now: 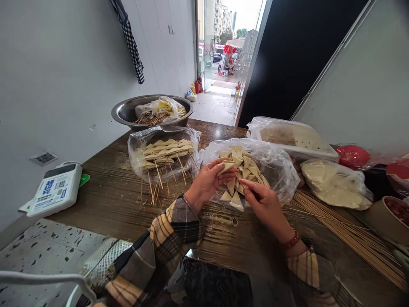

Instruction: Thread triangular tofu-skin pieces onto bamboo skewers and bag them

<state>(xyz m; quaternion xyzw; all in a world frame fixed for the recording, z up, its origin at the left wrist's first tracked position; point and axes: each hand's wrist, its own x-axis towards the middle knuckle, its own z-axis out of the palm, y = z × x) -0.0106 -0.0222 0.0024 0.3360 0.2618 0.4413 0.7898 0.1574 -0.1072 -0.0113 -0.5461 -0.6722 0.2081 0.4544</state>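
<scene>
My left hand (pixel 209 179) is closed on a folded pale beige tofu-sheet triangle (pixel 228 165), held above an open plastic bag. Close beside it, my right hand (pixel 260 200) pinches a thin skewer (pixel 238 175) between thumb and fingertips; only a short bit of it shows, pointing at the triangle. Under both hands lies a heap of loose tofu triangles (pixel 251 166) in the clear bag (pixel 281 170). To the left, finished skewers of tofu triangles (pixel 166 151) lie in another clear bag (pixel 136 149), their sticks poking out toward me.
A steel basin (pixel 119 113) with bagged skewers stands at the back left. Bare bamboo sticks (pixel 348 234) lie at the right, near a bag of round pale sheets (pixel 335 183) and a bagged white tray (pixel 294 136). A white scale-like device (pixel 57 187) sits at the left edge.
</scene>
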